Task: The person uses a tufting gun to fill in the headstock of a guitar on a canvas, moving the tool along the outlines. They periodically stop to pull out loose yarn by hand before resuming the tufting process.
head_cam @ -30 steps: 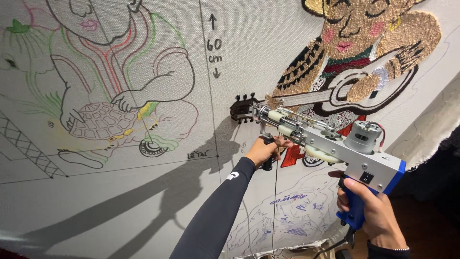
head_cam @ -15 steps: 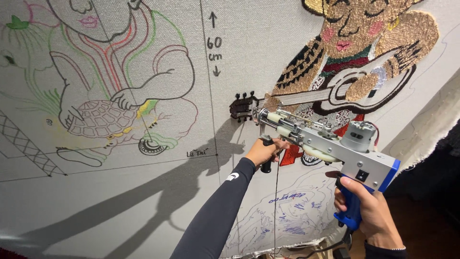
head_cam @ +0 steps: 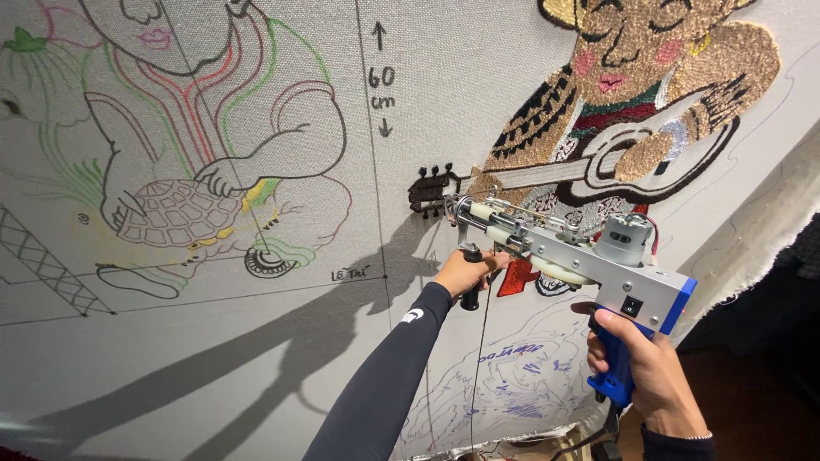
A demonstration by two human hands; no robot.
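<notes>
Tufting gun: the silver-and-blue tufting gun (head_cam: 571,253) is up in both hands, its needle end pressed against the stretched white cloth (head_cam: 256,358) just below the dark guitar headstock (head_cam: 430,187).
Left hand: the left hand (head_cam: 465,271), at the end of a black sleeve (head_cam: 384,376), is wrapped tight around the black front handle (head_cam: 471,277) under the gun's nose.
Right hand: the right hand (head_cam: 642,367) is closed firmly on the blue rear grip (head_cam: 617,376), low at the right edge.
Yarn: a thin strand (head_cam: 478,358) hangs down from near the front handle.
Finished work: right above the gun sits the tufted figure with a guitar (head_cam: 632,111), in brown, gold, white and red pile.
Sketch: well off to the left, an outlined figure holding a turtle (head_cam: 184,213) is drawn on the cloth in marker.
Shadow: the arm's shadow (head_cam: 282,341) falls across the cloth, running down to the left.
</notes>
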